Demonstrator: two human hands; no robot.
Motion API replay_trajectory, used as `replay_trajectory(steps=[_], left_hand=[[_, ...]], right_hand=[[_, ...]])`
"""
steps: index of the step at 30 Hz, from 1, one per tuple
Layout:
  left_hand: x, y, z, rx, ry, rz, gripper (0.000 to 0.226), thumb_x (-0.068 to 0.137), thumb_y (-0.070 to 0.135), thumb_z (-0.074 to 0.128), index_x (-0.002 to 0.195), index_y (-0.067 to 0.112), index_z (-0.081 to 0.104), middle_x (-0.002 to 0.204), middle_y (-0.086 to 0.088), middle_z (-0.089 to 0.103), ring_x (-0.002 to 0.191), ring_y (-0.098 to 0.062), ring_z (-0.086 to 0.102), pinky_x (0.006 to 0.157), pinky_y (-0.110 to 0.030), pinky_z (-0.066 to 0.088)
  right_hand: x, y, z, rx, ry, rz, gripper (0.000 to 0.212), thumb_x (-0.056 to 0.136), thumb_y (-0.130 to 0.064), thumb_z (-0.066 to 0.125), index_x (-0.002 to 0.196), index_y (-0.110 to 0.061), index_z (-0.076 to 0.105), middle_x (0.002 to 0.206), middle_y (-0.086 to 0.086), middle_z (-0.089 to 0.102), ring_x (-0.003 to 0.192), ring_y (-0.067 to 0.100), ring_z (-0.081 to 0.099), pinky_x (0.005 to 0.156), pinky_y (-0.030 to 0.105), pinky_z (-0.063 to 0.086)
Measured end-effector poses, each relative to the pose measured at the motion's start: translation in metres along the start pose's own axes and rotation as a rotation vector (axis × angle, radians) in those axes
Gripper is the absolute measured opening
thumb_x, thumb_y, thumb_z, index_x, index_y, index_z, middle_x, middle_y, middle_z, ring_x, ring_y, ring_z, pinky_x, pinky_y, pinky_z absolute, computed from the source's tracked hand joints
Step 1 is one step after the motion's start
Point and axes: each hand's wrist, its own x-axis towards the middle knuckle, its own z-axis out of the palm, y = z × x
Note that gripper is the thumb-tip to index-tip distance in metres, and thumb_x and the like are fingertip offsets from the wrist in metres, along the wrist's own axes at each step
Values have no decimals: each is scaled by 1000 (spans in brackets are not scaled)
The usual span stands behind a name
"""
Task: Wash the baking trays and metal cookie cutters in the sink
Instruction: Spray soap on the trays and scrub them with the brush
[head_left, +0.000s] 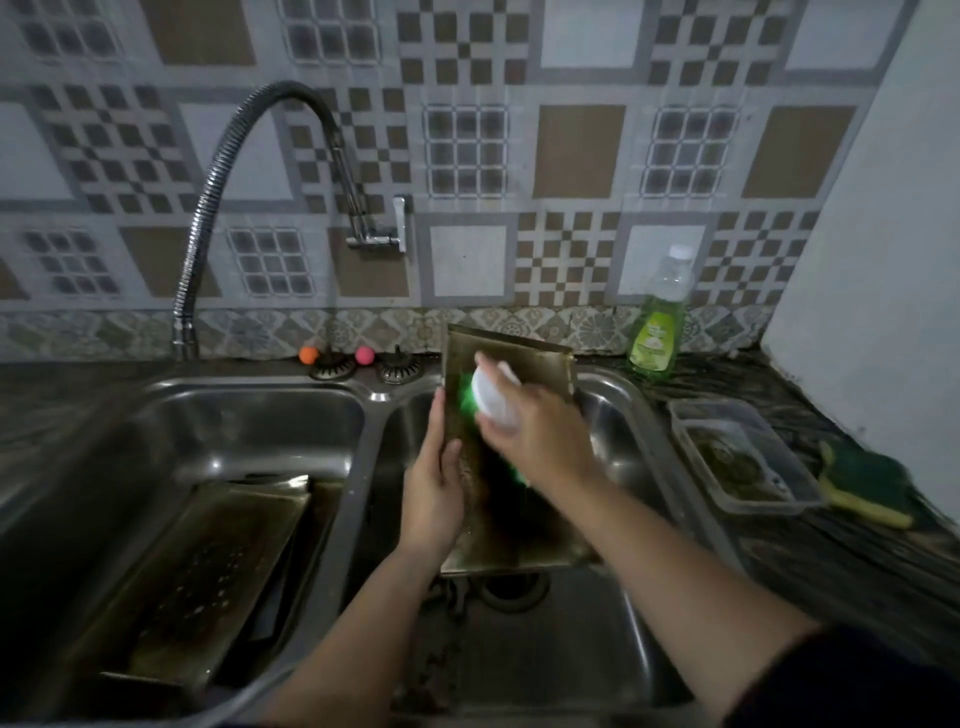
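Scrubbing step: left hand (434, 486) gripped the tilted rectangular metal baking tray (511, 519); right hand (530, 428) clutched a white-handled green scrub brush (493, 397) against it. Next likely a rinse.

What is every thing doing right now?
Tray: propped up in the right basin, being scrubbed.
Brush: gripped, pressed on that tray.
Left hand: holds the tray's edge.
Right hand: grips the brush.
Second tray: leaning in the left basin.
Soap bottle: upright, capped.
Sponge: lying unused.
Tap: no water visible.
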Motion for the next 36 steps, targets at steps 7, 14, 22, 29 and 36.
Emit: replay_trajectory(steps=[7,14,22,29,36], left_hand=[[36,7,-33,-104,62,65,54,101,3,36,149,25,27,133,40,35,130,18,31,108,-9,27],[49,10,-57,-93,34,84,60,99,-2,37,149,29,26,119,53,37,116,30,34,97,1,31],[55,10,-61,-149,-1,65,58,99,0,37,149,28,27,133,36,38,117,27,36,98,-3,33],[56,10,-76,-140,-21,102,57,99,-3,39,149,21,26,116,48,39,104,35,37,86,6,31],[44,20,-58,-133,-69,153,58,100,0,39,149,28,26,134,41,30,126,26,24,103,0,23]], right_hand=[[41,-40,3,96,94,-17,67,87,-41,62,145,-45,29,106,3,70,87,19,66,76,30,54],[-1,-62,24,160,123,31,65,88,-45,61,144,-50,28,116,-1,66,95,15,66,81,28,55],[55,-85,16,69,143,145,66,90,-43,58,146,-46,24,109,-1,68,78,11,64,68,25,55],[7,-68,38,193,236,270,64,89,-44,60,144,-50,27,102,2,68,77,10,63,62,20,52],[82,-11,-18,-124,235,464,65,93,-46,54,149,-43,20,107,17,67,91,32,63,72,34,48]])
